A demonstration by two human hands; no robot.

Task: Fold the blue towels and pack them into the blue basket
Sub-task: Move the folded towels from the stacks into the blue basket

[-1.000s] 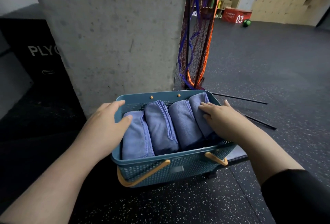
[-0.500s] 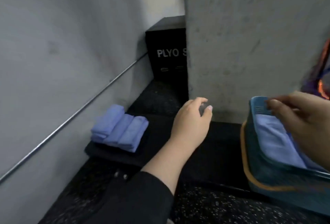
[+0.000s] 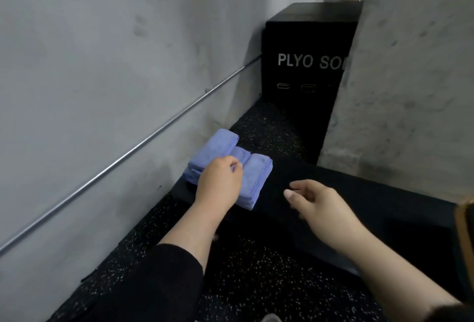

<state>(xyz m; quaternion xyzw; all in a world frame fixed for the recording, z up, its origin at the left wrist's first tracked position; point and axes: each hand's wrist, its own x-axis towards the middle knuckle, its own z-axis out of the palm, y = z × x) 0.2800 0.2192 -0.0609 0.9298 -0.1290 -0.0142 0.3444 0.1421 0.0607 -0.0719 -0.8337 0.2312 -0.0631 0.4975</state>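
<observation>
From my remote feed the light was dim and flat; the grey wall [image 3: 89,65] caught most of it; the black mat [image 3: 359,193] swallowed detail in shadow; wide-angle bending bowed the rail [image 3: 133,145]; the right edge was smeared with blur.

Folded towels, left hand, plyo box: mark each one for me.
Folded towels [image 3: 259,175], head view, top of the rightmost towel.
Left hand [image 3: 218,183], head view, back of the hand.
Plyo box [image 3: 302,75], head view, lettered front face.
</observation>
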